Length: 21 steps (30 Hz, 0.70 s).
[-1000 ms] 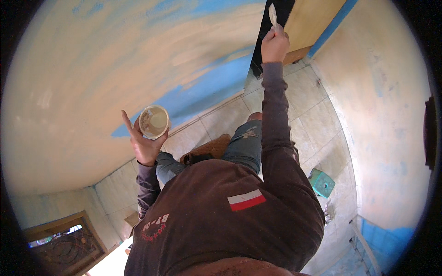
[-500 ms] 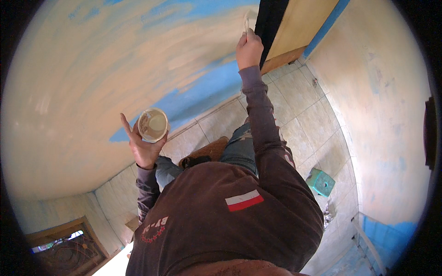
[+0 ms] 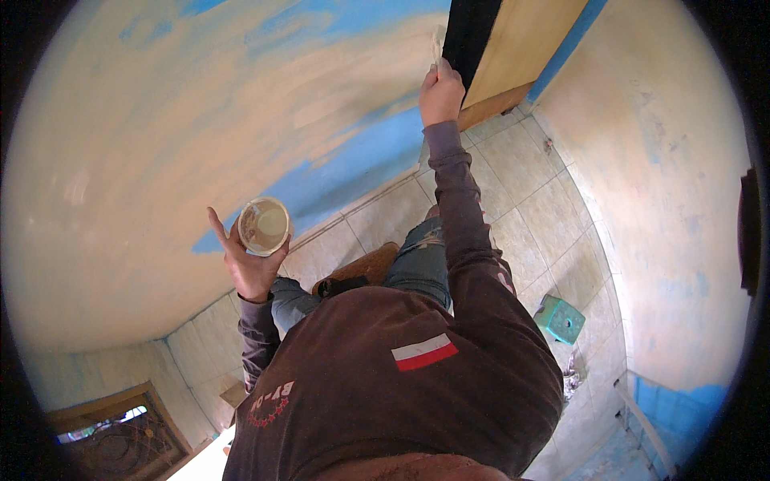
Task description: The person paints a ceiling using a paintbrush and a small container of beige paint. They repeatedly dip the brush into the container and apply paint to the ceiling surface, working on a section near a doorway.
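Cradled in my left hand [image 3: 255, 264] is a round cream plastic cup [image 3: 265, 226] with pale paint inside, its first finger raised alongside. My right hand [image 3: 441, 96] grips a pale paintbrush [image 3: 436, 44], its tip at the wall [image 3: 136, 184] beside a black vertical edge [image 3: 465, 36]. The wall is cream with streaky blue patches, including a broad blue band low down. Whether the bristles touch the wall is hard to tell.
Tiled floor [image 3: 537, 208] runs beneath me, with a brown mat [image 3: 377, 264] by my legs and a turquoise stool [image 3: 561, 319] at right. A yellow door panel [image 3: 521, 40], a cream right wall [image 3: 666, 184] and a wooden-framed opening [image 3: 112, 425] at lower left surround me.
Since a second ago my right hand has moved left from the dark doorway edge to the painted wall, then slightly down. My left hand and cup dipped slightly.
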Motion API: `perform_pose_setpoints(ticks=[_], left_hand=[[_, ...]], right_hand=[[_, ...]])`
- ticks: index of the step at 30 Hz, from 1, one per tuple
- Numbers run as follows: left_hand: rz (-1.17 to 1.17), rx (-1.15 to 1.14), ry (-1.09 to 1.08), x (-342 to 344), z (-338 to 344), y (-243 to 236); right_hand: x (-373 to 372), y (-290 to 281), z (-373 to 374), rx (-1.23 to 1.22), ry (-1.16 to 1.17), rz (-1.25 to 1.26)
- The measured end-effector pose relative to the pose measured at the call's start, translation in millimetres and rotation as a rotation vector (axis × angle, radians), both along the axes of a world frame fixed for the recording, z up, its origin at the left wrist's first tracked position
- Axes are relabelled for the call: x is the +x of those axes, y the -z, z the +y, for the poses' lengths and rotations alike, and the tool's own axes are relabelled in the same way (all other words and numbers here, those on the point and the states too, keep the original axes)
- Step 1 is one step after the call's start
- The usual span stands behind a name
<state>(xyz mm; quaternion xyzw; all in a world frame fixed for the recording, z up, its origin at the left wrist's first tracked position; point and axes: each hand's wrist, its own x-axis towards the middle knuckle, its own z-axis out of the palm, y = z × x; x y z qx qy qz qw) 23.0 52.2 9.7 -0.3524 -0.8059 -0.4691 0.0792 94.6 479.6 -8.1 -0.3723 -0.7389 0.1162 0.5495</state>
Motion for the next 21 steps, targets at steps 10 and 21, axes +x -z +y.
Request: perform_pose_setpoints(ticks=[10,21], left_hand=[[0.044,-0.005,0.019,-0.9,2.2,-0.1],[0.006,-0.008,0.017,2.5,2.6,-3.0]], right_hand=[[-2.6,5.5,6.1,-0.005,0.036,-0.004],[-4.4,2.6,14.7,0.051,0.107,-0.082]])
